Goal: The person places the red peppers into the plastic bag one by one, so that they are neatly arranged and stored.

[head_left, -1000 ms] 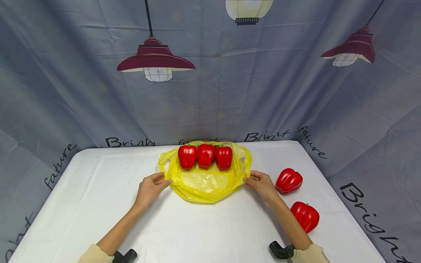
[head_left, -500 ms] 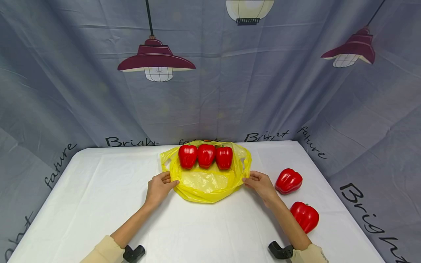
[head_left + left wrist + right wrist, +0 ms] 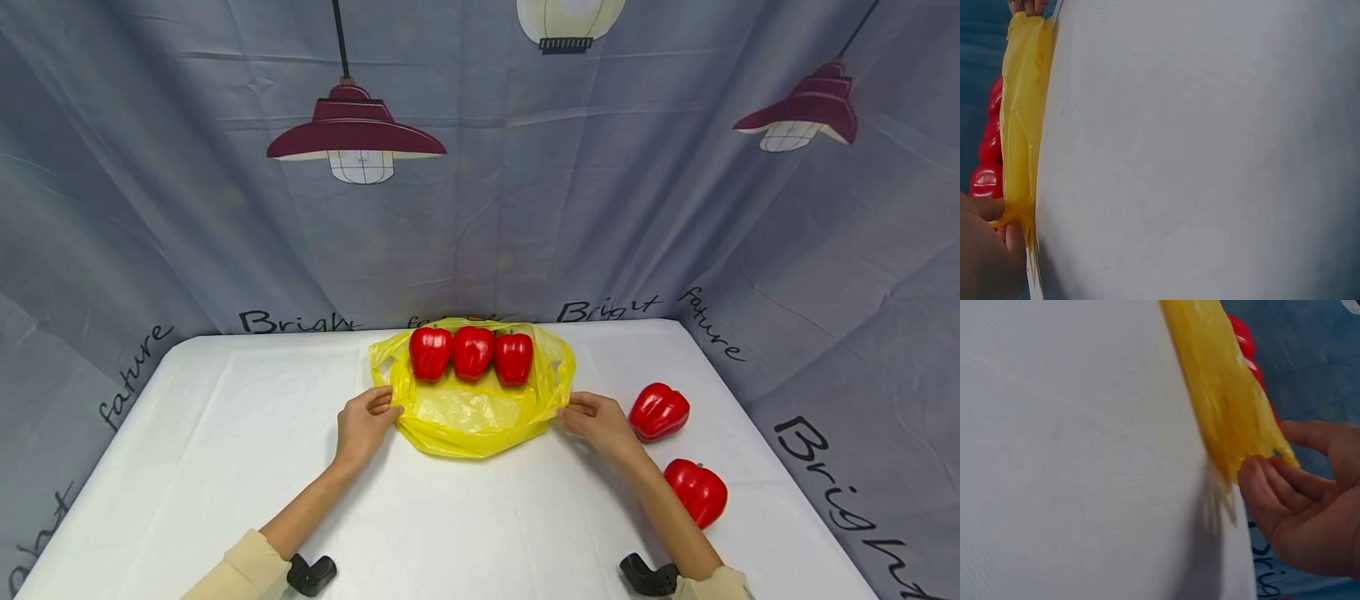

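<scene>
A yellow plastic bag (image 3: 468, 412) lies on the white-covered table with its mouth spread wide. Three red bell peppers (image 3: 472, 354) sit in a row at its far side. My left hand (image 3: 363, 425) pinches the bag's near left edge; in the left wrist view, the thumb (image 3: 988, 208) lies on one side of the film and fingers on the other. At the near right edge, my right hand (image 3: 600, 425) holds the film between thumb and fingers. The right wrist view shows the bag's corner (image 3: 1235, 425) running into the fingers (image 3: 1266, 487).
Two more red bell peppers lie on the right: one (image 3: 660, 412) just past my right hand, another (image 3: 696, 492) beside my right forearm. Black devices (image 3: 311, 575) are worn at my wrists. A grey printed curtain (image 3: 480, 233) hangs behind the white table (image 3: 465, 525).
My left hand has moved a little to the right, and the bag's left side has drawn slightly inward. My right hand and the loose peppers stay nearly in place.
</scene>
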`<state>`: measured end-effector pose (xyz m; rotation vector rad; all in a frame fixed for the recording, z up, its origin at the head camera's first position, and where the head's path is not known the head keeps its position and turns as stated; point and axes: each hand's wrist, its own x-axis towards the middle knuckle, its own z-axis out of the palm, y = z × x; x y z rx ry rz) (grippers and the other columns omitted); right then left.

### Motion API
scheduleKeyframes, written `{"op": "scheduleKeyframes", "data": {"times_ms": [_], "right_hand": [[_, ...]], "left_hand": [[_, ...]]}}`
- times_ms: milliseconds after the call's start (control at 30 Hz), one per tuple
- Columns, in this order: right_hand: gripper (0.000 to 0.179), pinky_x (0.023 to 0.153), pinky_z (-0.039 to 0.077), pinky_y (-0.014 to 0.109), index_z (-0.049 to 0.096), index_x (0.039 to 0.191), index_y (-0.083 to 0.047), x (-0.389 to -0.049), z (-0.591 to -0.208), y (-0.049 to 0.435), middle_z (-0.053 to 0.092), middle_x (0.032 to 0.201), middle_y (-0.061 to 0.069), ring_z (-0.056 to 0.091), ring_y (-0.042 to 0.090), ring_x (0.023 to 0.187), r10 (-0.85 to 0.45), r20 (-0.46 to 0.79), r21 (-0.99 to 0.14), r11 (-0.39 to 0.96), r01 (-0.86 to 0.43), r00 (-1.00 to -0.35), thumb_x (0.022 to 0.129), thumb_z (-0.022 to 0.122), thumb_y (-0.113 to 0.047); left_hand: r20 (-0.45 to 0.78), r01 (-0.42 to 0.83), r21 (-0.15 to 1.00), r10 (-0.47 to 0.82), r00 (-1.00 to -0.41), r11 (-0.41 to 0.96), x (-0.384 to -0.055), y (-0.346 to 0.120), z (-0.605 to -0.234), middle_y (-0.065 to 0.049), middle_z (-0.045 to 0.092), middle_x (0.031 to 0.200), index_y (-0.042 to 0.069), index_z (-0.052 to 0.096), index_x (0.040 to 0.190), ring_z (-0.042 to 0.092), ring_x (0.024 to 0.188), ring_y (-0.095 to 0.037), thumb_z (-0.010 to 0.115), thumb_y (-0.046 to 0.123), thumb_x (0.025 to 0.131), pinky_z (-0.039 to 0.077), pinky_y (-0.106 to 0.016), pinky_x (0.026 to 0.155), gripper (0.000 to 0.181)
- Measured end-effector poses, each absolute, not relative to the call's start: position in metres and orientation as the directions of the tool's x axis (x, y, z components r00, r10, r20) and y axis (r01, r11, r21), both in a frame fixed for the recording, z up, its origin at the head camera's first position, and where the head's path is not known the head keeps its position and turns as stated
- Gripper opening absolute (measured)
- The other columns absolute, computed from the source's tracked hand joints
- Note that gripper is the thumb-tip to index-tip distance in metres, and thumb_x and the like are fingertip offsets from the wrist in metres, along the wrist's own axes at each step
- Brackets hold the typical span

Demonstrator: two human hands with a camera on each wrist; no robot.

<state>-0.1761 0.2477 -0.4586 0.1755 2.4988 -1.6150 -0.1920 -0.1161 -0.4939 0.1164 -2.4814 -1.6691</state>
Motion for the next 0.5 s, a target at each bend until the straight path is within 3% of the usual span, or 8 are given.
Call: {"op": "scheduleKeyframes", "data": {"times_ms": [167,267,500], "right_hand": [[0.039,0.086,0.057,0.039,0.065,0.126,0.001,-0.163,-0.442,0.254,0.071,0.109,0.011,0.067,0.027,0.098,0.002,-0.08,-0.762,0.645,0.062,-0.997,0.095,0.069,-0.022],[0.034,0.087,0.057,0.04,0.067,0.123,0.0,-0.151,-0.432,0.258,0.072,0.107,0.011,0.068,0.028,0.099,0.002,0.028,-0.728,0.685,-0.019,-1.0,0.094,0.07,-0.018],[0.029,0.081,0.05,0.011,0.069,0.121,-0.005,-0.123,-0.418,0.277,0.07,0.111,0.01,0.067,0.017,0.099,0.035,0.315,-0.71,0.672,-0.211,-0.949,0.092,0.072,-0.011]], "left_hand": [[0.082,0.023,0.941,-0.161,-0.983,0.338,-0.191,-0.116,-0.495,-0.018,0.07,0.115,-0.005,0.069,0.121,0.069,0.099,-0.03,0.075,0.002,0.087,0.052,-0.013,0.076,0.036],[0.089,0.031,0.943,-0.162,-0.983,0.332,-0.191,-0.116,-0.495,-0.018,0.071,0.114,-0.005,0.07,0.119,0.069,0.099,-0.03,0.075,0.002,0.087,0.052,-0.012,0.075,0.034],[0.103,0.042,0.939,-0.163,-0.981,0.341,-0.191,-0.116,-0.494,-0.018,0.071,0.112,-0.005,0.07,0.118,0.069,0.098,-0.03,0.075,0.002,0.087,0.054,-0.016,0.076,0.032]]}}
